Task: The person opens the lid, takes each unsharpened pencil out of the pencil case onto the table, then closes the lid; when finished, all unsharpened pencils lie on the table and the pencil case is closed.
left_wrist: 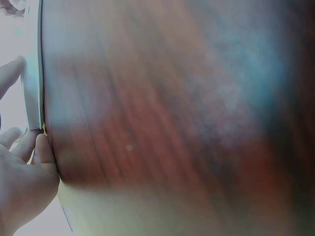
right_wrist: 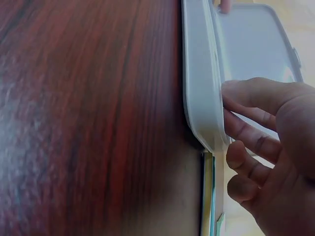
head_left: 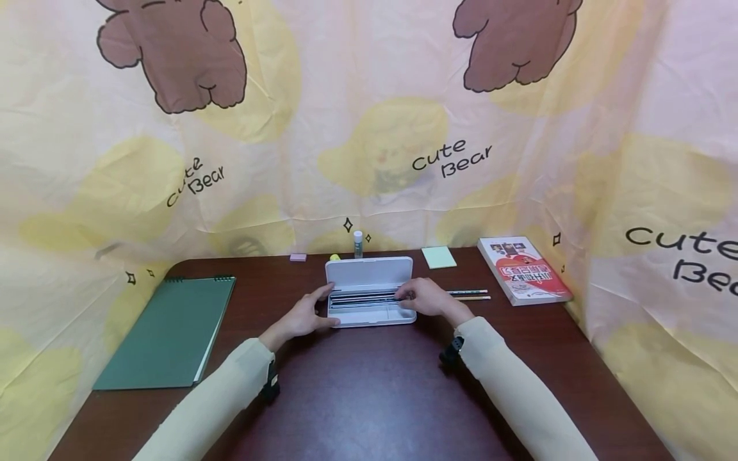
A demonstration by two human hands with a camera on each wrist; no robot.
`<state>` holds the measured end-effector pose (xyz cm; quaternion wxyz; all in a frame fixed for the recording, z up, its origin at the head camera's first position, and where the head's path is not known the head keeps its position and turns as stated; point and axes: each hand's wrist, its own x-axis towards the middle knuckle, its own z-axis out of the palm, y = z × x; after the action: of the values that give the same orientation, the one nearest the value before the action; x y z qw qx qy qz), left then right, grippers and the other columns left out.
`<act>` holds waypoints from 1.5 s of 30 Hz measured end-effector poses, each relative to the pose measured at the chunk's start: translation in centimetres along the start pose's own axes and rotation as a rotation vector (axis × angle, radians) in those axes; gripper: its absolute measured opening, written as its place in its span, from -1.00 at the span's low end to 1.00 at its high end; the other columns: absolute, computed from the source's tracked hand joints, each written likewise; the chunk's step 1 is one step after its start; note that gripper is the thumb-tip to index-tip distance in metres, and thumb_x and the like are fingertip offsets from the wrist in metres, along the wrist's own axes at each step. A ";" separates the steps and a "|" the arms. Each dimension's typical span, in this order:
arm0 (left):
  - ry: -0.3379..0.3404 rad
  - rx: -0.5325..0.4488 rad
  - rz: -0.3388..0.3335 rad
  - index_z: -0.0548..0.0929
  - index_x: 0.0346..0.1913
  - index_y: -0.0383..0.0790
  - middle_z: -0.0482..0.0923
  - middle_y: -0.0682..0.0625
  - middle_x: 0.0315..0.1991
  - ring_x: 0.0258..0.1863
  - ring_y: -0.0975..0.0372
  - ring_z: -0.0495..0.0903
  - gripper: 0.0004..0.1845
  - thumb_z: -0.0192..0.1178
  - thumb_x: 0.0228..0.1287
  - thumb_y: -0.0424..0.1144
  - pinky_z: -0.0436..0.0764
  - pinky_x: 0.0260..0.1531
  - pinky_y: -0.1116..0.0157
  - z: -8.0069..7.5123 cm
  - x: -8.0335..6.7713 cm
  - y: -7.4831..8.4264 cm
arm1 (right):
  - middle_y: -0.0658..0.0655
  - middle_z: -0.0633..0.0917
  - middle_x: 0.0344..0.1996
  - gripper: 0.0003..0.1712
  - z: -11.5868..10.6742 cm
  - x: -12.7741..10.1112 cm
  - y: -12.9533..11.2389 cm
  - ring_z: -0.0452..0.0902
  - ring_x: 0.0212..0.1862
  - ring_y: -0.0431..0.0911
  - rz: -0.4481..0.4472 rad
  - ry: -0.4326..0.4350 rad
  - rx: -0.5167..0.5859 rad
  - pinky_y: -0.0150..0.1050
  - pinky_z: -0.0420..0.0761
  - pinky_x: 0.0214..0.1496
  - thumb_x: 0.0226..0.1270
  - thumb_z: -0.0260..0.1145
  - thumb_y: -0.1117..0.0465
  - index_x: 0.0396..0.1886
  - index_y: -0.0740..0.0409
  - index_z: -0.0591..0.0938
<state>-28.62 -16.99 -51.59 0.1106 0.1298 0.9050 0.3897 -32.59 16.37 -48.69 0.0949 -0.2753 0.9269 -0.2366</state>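
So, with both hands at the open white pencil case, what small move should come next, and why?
Probably fold the lid down. The pencil case lies open with dark pens already in its tray, the left hand steadies its left end, and the right hand rests at its right end. Two pencils remain outside, so they could go in first.

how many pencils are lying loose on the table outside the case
2. Both pencils lie side by side on the table, just right of the open white case, beyond the right hand. More may sit inside the case.
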 end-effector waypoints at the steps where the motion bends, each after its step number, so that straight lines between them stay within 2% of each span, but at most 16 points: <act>1: -0.001 0.001 0.000 0.13 0.57 0.06 0.29 -0.08 0.50 0.46 0.05 0.28 0.03 0.50 0.09 0.00 0.14 0.49 -0.12 0.0 0.0 0.0 | 0.05 0.77 -0.02 -0.76 0.0 0.0 -0.1 0.61 0.09 -0.02 -0.005 0.001 -0.007 0.01 0.54 0.24 0.33 0.38 0.22 -0.03 0.05 0.78; 6: -0.003 0.004 -0.005 0.13 0.57 0.08 0.28 -0.07 0.50 0.46 0.05 0.27 0.03 0.50 0.09 0.01 0.14 0.49 -0.12 0.0 0.0 -0.1 | 0.05 0.78 -0.08 -0.78 0.2 0.4 -0.4 0.62 0.05 -0.02 -0.010 0.000 -0.051 -0.01 0.55 0.21 0.31 0.39 0.23 -0.07 0.05 0.80; 10: -0.002 0.001 -0.006 0.13 0.57 0.07 0.29 -0.07 0.50 0.45 0.05 0.29 0.03 0.50 0.09 0.00 0.14 0.49 -0.13 -0.1 0.0 0.0 | -0.01 0.77 -0.16 -0.84 0.3 0.8 -0.4 0.60 -0.06 -0.09 0.007 -0.003 -0.070 -0.06 0.56 0.14 0.30 0.41 0.22 -0.15 0.02 0.81; 16: -0.005 -0.001 0.009 0.13 0.57 0.04 0.31 -0.08 0.49 0.44 0.05 0.30 0.02 0.49 0.11 -0.02 0.15 0.48 -0.12 0.0 0.0 0.0 | -0.11 0.75 -0.32 -0.94 0.3 1.1 -0.4 0.52 -0.23 -0.16 0.045 -0.010 -0.050 -0.18 0.53 -0.03 0.26 0.44 0.21 -0.30 -0.05 0.79; 23: -0.006 0.000 0.002 0.12 0.58 0.03 0.31 -0.10 0.49 0.44 0.05 0.30 0.04 0.50 0.10 -0.02 0.14 0.49 -0.11 -0.1 0.1 0.0 | -0.12 0.72 -0.39 -0.94 0.3 1.0 -0.4 0.50 -0.26 -0.16 0.079 -0.016 -0.019 -0.20 0.51 -0.07 0.26 0.44 0.20 -0.29 -0.07 0.78; 32: -0.011 -0.003 0.001 0.11 0.59 0.04 0.28 -0.12 0.50 0.44 0.04 0.29 0.05 0.50 0.10 -0.01 0.13 0.49 -0.12 -0.1 0.0 0.2 | -0.10 0.77 -0.32 -0.92 -0.7 0.1 0.2 0.56 -0.25 -0.17 -0.007 0.050 -0.024 -0.19 0.56 -0.09 0.25 0.43 0.23 -0.27 0.02 0.80; 40: -0.006 -0.003 0.018 0.12 0.58 -0.02 0.29 -0.13 0.50 0.43 0.03 0.30 0.03 0.50 0.11 -0.05 0.14 0.48 -0.12 -0.1 -0.2 0.4 | -0.06 0.79 -0.22 -0.90 -1.9 -1.0 1.7 0.60 -0.15 -0.13 0.000 0.081 -0.007 -0.12 0.56 0.00 0.27 0.43 0.21 -0.23 0.01 0.79; 45: -0.009 -0.002 0.015 0.12 0.58 -0.02 0.28 -0.13 0.50 0.44 0.02 0.29 0.03 0.49 0.12 -0.04 0.13 0.49 -0.13 -0.2 -0.3 0.6 | -0.08 0.78 -0.24 -0.92 -2.9 -2.0 2.6 0.56 -0.17 -0.11 0.056 0.080 0.018 -0.11 0.53 -0.01 0.28 0.44 0.15 -0.24 -0.07 0.78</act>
<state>-28.28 -16.83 -51.05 0.1119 0.1384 0.9030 0.3910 -33.06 20.48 -47.37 0.0666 -0.2385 0.9352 -0.2531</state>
